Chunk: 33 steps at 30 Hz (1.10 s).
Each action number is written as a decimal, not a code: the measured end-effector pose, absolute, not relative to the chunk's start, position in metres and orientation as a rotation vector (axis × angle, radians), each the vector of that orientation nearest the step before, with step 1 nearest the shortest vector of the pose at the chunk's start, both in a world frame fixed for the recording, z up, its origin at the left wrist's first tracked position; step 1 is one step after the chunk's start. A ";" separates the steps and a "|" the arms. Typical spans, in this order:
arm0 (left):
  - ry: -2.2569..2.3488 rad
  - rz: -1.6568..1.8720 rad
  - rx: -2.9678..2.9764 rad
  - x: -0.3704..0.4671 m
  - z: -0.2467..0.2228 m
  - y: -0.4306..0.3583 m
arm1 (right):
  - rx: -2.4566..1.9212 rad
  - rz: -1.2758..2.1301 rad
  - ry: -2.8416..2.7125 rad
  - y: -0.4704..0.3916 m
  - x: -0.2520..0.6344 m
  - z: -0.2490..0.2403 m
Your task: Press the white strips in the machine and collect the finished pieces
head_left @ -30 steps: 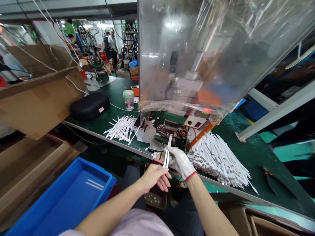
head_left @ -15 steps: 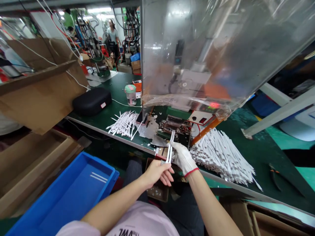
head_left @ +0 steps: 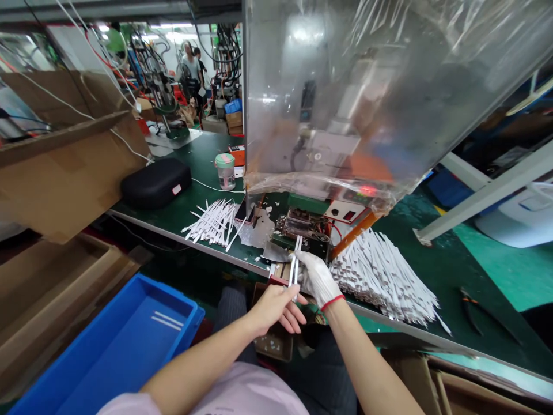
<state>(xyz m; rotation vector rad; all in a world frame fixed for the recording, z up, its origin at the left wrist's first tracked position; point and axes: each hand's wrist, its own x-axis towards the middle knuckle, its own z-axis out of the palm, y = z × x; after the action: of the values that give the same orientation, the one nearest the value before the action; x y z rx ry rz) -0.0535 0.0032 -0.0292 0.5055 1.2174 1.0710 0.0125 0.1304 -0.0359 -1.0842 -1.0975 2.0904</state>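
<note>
Two thin white strips lie side by side between my hands at the table's front edge. My bare left hand pinches their lower ends between thumb and forefinger, its other fingers spread. My right hand, in a white glove with a red cuff, grips them higher up. Their upper ends point at the small metal fixture of the machine. A large pile of white strips lies right of my gloved hand, and a smaller pile lies to the left.
A blue bin at lower left holds two strips. A black case and a lidded cup stand on the green table. A clear plastic shield hangs over the machine. Pliers lie at right. People stand far behind.
The view has shifted slightly. Both hands keep hold of the two strips, whose lower ends sit a little lower in my left hand. A second person now shows in the background.
</note>
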 end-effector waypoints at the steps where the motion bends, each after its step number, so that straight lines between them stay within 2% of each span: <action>1: 1.225 1.074 0.516 -0.053 -0.030 0.004 | -1.074 2.079 -1.084 0.133 0.011 -0.035; 19: 1.226 1.115 0.579 -0.051 -0.038 0.007 | -1.081 1.955 -1.114 0.157 -0.008 -0.033; 33: 1.233 1.157 0.531 -0.048 -0.036 0.009 | -1.002 2.032 -1.014 0.154 -0.010 -0.033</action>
<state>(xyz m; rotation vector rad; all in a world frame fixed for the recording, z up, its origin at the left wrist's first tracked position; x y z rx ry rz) -0.0478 0.0088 -0.0358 0.5309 1.2327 1.1570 -0.0101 0.1544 -0.0327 -1.0017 -1.0144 2.0321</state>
